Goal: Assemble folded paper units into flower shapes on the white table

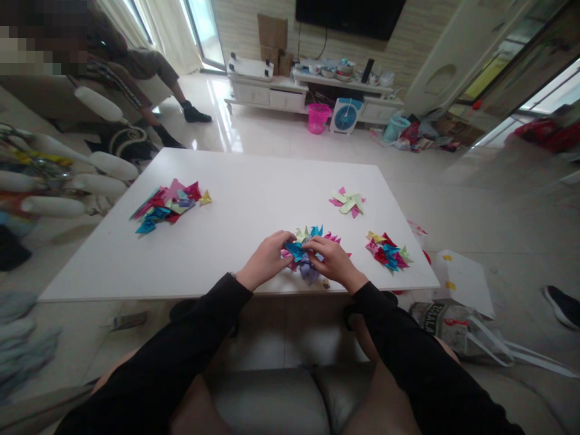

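Between my two hands is a blue folded paper piece [295, 251], pinched by the fingers of my left hand [270, 258] on its left side. The fingers of my right hand [332, 258] close on its right end. Right beneath and around it lies a cluster of folded paper pieces [310, 270] in purple, pink, green and blue, partly hidden by my hands. A tiny yellowish object [325, 283] sits by the table's front edge, too small to name.
The white table [254, 187] bears a pile of folded papers [174, 202] at left, a green and pink paper star [348, 202] and a multicoloured paper cluster [388, 251] at right. A person's leg [163, 69] shows at upper left; a bag [453, 329] lies at lower right.
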